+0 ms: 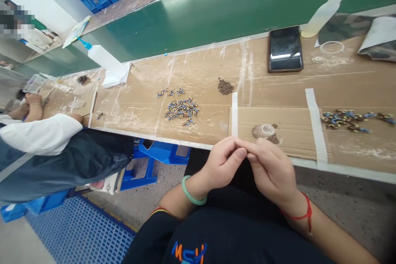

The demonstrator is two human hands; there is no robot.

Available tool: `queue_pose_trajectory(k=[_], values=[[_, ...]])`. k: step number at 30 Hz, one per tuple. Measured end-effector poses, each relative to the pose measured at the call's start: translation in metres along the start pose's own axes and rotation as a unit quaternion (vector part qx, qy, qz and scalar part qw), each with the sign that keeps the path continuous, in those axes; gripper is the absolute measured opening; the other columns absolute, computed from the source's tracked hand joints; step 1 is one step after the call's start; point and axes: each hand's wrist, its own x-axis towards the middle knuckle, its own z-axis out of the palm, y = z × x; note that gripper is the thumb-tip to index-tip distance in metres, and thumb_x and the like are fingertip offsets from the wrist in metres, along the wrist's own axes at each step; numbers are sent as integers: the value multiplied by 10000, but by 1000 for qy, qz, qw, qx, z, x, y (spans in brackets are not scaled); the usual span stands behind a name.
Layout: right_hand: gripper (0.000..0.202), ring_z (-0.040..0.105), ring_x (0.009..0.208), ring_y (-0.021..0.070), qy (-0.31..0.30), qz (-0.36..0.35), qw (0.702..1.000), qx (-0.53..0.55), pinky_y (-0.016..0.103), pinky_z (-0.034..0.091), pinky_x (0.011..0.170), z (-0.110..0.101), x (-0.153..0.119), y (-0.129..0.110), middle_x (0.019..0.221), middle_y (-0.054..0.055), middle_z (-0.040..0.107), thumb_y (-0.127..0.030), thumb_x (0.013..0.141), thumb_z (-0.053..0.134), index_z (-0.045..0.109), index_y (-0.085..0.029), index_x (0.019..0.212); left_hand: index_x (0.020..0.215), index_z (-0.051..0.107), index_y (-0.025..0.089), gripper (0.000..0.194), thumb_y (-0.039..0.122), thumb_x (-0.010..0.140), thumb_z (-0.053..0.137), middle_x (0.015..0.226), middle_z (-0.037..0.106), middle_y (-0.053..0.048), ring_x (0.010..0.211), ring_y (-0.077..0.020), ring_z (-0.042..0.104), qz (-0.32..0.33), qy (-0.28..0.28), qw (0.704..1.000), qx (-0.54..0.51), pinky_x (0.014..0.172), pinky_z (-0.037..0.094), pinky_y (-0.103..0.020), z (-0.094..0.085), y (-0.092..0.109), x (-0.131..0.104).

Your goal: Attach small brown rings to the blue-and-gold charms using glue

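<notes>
My left hand (223, 162) and my right hand (272, 170) meet at the fingertips over the table's front edge. Both are closed in a pinch, and whatever lies between the fingers is too small or hidden to name. Just beyond them, a small clear round dish (263, 131) sits on a cardboard piece (287, 121) held by white tape. Up and to the left is a pile of small brown pieces (225, 87). Farther left lies a heap of small blue and gold parts (182, 109); more such parts (343, 119) are at the right.
A black phone or tablet (285, 49) lies near the green partition (216, 16). White bottles stand at the back left (105, 57) and back right (324, 10). A co-worker's sleeve (40, 134) and hands are at the left. Blue stools (163, 151) stand below the table.
</notes>
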Motion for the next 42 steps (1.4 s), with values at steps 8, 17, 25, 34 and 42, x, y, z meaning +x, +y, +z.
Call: queue_pose_trajectory(k=[8,17,25,34,42], values=[[91,638,697,175,99,100,981,134,317,515,625,7,-6,-5,784,6,710,-341,1072,752,801,-270,1041,800,595,210,627,776,1069,569,780,602,-19,735,-174,551,-36,-11,995,-96,712,498,-323,8,-1,0],[47,687,743,210,215,119,956,158,378,555,684,-6,-23,10,810,19,756,-315,1003,837,845,-296,1045,852,704,228,333,379,1119,575,838,715,-48,826,-212,642,45,48,968,243,804,572,-356,-41,-2,72],[77,691,757,191,254,127,950,129,348,541,675,-14,-22,16,825,5,757,-259,1005,834,854,-311,1058,1000,814,172,186,85,966,653,1087,801,-105,1045,-260,726,-11,32,843,537,1021,582,-420,-97,-28,156],[107,730,825,204,257,166,944,125,351,565,716,-15,-34,24,907,26,792,-230,972,857,862,-299,1054,921,777,157,264,69,1015,547,1092,788,-166,1032,-302,728,-17,-25,792,609,965,559,-432,-78,-25,167],[82,706,759,216,266,123,952,89,381,536,689,-18,-29,17,837,13,765,-265,978,849,853,-308,1048,929,731,147,265,31,1001,504,1048,743,-173,995,-308,708,-26,-14,796,604,930,571,-452,-81,-5,143]])
